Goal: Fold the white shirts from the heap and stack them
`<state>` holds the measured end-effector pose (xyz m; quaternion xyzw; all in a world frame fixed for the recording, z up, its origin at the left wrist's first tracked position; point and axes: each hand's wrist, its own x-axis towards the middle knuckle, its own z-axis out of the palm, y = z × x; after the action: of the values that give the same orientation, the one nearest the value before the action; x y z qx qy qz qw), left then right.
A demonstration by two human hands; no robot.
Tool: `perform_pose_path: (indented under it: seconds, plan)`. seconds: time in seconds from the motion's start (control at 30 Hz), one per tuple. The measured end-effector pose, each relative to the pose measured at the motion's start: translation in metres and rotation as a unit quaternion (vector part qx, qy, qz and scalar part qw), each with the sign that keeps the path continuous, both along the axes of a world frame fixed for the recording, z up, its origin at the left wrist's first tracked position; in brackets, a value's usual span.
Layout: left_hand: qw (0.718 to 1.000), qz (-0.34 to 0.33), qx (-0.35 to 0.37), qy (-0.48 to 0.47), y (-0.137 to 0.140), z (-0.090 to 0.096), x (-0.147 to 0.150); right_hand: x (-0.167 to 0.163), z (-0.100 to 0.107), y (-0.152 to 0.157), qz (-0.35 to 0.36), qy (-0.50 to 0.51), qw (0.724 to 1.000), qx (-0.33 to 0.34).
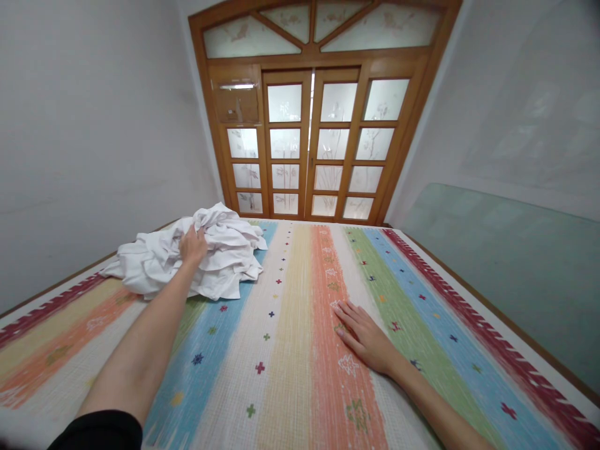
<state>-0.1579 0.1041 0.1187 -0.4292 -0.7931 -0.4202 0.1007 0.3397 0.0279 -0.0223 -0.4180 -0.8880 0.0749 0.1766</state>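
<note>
White rumpled cloth (229, 250) | left fingers (200, 237) clutching folds | striped sheet (288, 312)

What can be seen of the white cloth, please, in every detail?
The white cloth is plain, seemingly soft woven fabric. It lies crumpled in a loose heap with many folds, its edges spread unevenly. It rests on the far left part of the striped cover, and the left hand grips a bunched part of it. Whether it is one piece or several, I cannot tell.

Seemingly a home: wooden glass-paned doors (304, 156), colourful striped cloth (285, 294), plain pale walls (94, 112).
</note>
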Motion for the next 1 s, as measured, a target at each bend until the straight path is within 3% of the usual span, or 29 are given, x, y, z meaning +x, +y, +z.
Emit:
perform_pose_path:
  seconds: [0.2,0.33,0.5,0.63,0.7,0.77,0.9,1.0]
  plan:
    - [0.988,0.008,0.138,-0.074,0.016,0.047,0.046,0.000,-0.001,0.002,-0.002,0.002,1.000,0.000]
    - [0.935,-0.143,0.289,-0.146,0.019,0.074,0.105,0.001,0.002,0.003,0.005,0.033,0.999,-0.020]
    - [0.859,-0.341,0.305,-0.231,-0.002,0.080,0.199,-0.001,0.012,0.004,-0.012,0.196,0.974,-0.115]
    - [0.805,-0.449,0.224,-0.316,-0.026,0.048,0.269,-0.001,0.029,0.009,-0.028,0.347,0.920,-0.183]
    - [0.785,-0.478,0.172,-0.356,-0.038,0.022,0.297,0.000,0.038,0.011,-0.026,0.390,0.899,-0.199]
    - [0.770,-0.506,0.124,-0.368,-0.050,-0.009,0.319,0.000,0.045,0.012,-0.026,0.396,0.896,-0.198]
    - [0.758,-0.569,-0.001,-0.320,-0.069,-0.074,0.342,-0.003,0.042,0.010,-0.033,0.375,0.906,-0.194]
    - [0.742,-0.614,-0.078,-0.257,-0.078,-0.110,0.345,-0.007,0.030,0.010,-0.070,0.408,0.883,-0.223]
